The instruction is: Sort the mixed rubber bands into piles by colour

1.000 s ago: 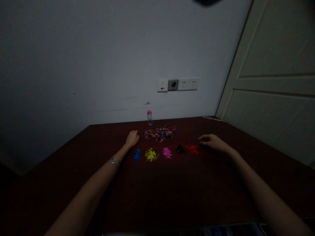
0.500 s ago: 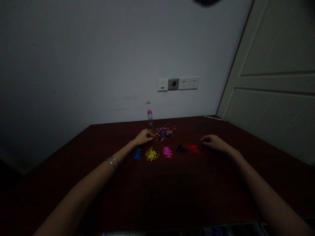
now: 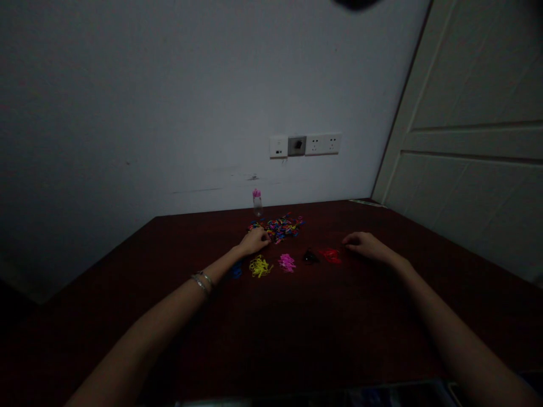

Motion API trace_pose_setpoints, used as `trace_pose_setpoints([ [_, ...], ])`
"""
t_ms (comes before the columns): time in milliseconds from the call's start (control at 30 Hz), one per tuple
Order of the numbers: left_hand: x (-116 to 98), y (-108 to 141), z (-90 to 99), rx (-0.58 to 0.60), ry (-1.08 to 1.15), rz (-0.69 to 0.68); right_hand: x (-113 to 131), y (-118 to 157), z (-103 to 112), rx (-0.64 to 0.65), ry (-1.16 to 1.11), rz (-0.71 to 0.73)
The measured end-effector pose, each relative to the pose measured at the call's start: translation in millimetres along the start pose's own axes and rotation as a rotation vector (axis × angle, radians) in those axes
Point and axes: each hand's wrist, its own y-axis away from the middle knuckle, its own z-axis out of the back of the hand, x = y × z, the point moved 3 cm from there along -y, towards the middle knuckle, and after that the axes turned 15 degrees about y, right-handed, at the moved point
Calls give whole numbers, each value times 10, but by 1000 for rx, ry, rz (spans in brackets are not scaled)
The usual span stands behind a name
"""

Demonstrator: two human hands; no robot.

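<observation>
My left hand (image 3: 254, 241) is at the near left edge of a mixed pile of small coloured pieces (image 3: 283, 227), its fingers pressed together; what they hold, if anything, is too small to see. My right hand (image 3: 360, 245) rests on the table just right of a red pile (image 3: 331, 256), fingers curled with the tips close together, contents not visible. In a row nearer me lie a blue pile (image 3: 236, 270), partly behind my left wrist, a yellow pile (image 3: 260, 266), a pink pile (image 3: 287, 262) and a black pile (image 3: 310, 256).
A clear bottle with a pink top (image 3: 257, 203) stands behind the mixed pile, near the wall. The dark red table (image 3: 271, 328) meets the wall, which carries switches and sockets (image 3: 305, 145). A pale panelled door (image 3: 470, 135) is at the right.
My left hand has moved slightly right along the near side of the mixed pile, and its fingers have closed up. My wrist now covers part of the blue pile. My right hand is nearly unchanged.
</observation>
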Motion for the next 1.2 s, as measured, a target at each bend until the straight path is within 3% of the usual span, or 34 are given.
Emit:
trace_pose_setpoints([
  [200, 0, -38, -46, -19, -21, 37, 1, 3, -3, -18, 19, 10],
  [567, -271, -27, 121, 188, 110, -20, -31, -7, -37, -15, 21, 22],
  [800, -232, 10, 126, 182, 44, 97, -45, -23, -55, -22, 18, 36],
  [1067, -121, 24, 57, 120, -20, 62, -30, -12, -44, -35, 18, 46],
  [1200, -178, 42, 104, 146, 61, 16, -37, -22, -51, -30, 18, 42],
])
